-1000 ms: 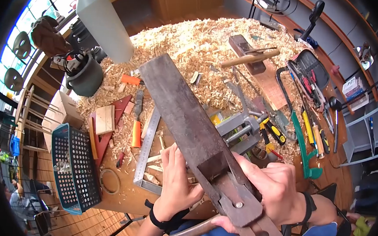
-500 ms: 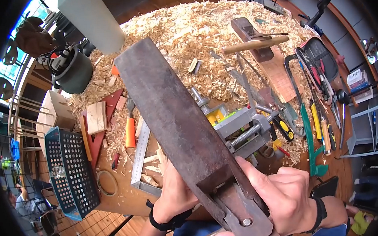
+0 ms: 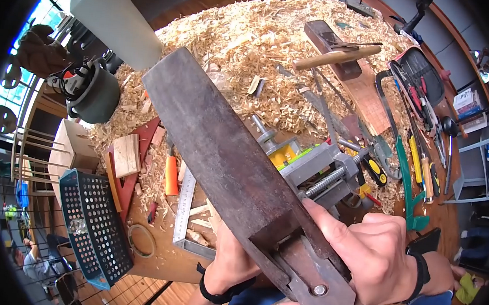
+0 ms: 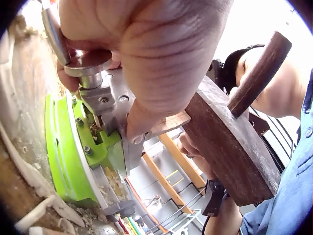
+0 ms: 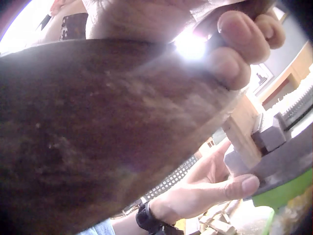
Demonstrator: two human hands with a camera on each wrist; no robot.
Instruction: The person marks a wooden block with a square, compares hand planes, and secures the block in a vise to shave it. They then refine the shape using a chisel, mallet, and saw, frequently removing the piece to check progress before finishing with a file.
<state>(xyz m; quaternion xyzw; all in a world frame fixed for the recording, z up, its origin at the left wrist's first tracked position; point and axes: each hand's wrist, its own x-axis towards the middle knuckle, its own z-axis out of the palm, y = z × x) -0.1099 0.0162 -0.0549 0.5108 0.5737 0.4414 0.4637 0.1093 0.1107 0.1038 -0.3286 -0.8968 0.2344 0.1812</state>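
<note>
My right hand (image 3: 376, 258) grips the dark wooden plane (image 3: 216, 145) near its iron, with the plane's long flat face towards the head camera. In the right wrist view, curled fingers (image 5: 239, 44) lie along the plane's edge (image 5: 107, 122). Partly hidden behind the plane, my left hand (image 3: 230, 259) is at the metal vise (image 3: 311, 165). The left wrist view shows that hand (image 4: 151, 54) round the vise's metal jaw, its thumb pressed on it beside a silver knob (image 4: 88, 63). A light wood piece (image 5: 242, 137) sits in the vise; the left thumb (image 5: 239, 188) lies below it.
Shavings (image 3: 235, 38) cover the table's back. A second plane (image 3: 334, 48) stands behind the vise, with a green-handled saw (image 3: 410, 181) and tools at right. On the left are a perforated basket (image 3: 95, 221), white bottle (image 3: 115, 21), steel square (image 3: 184, 205) and orange-handled chisel (image 3: 171, 176).
The plane's far end has shifted left and up in the head view. My left hand has gone from open beside the plane to partly behind it, at the vise.
</note>
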